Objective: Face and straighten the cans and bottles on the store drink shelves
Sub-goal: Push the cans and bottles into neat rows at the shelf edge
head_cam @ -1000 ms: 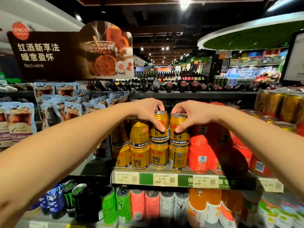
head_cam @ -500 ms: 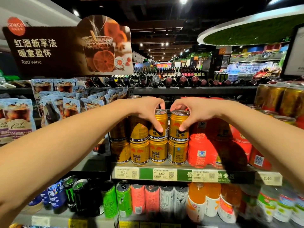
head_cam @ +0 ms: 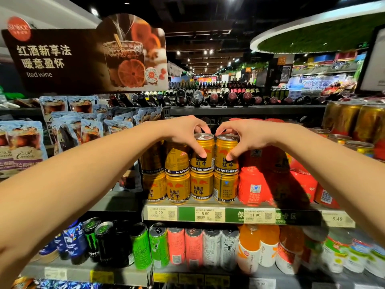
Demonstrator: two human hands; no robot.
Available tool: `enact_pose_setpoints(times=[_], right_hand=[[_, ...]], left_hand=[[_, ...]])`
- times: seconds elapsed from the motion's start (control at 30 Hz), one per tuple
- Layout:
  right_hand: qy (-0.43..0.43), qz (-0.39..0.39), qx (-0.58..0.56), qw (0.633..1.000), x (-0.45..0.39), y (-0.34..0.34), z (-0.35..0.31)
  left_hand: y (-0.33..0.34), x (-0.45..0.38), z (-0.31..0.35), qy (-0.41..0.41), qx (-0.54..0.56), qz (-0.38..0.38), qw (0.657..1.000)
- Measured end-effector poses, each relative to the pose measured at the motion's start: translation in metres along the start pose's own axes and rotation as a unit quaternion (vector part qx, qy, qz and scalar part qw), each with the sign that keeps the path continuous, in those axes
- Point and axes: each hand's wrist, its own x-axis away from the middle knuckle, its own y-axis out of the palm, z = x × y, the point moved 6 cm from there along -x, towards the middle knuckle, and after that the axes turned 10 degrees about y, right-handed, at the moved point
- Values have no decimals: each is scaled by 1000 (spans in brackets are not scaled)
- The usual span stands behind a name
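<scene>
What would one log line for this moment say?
left hand: grips gold can | right hand: grips neighbouring gold can | stacked, upright

Ceiling [head_cam: 198,21]: dark, exposed, rows of small spotlights | Sign [head_cam: 83,59]: brown red-wine board, upper left | Canopy [head_cam: 316,36]: round, white-rimmed, green underside, upper right | Aisle [head_cam: 208,78]: lit, receding at centre | Shelf rail [head_cam: 239,110]: dark metal

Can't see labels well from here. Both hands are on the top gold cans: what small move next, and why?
Probably twist the can under the right hand slightly: its gold can shows its logo turned left of centre, while the left hand's can looks closer to front-facing.
</scene>
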Motion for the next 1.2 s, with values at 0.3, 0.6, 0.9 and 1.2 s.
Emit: enact_pose_setpoints(times=[0.3, 0.6, 0.9, 1.2], right_hand=[[36, 22, 8, 999, 8, 5, 1], [-29, 179, -11, 983, 49, 5, -21], [-156, 301, -95, 936, 83, 31, -29], [-193, 328, -181, 907, 112, 135, -46]], left_hand=[[3, 9, 5, -2, -17, 4, 1000], [-2, 50, 41, 80, -46, 149, 984], [25, 114, 68, 81, 13, 291, 953], [114, 211, 62, -23, 76, 455, 887]])
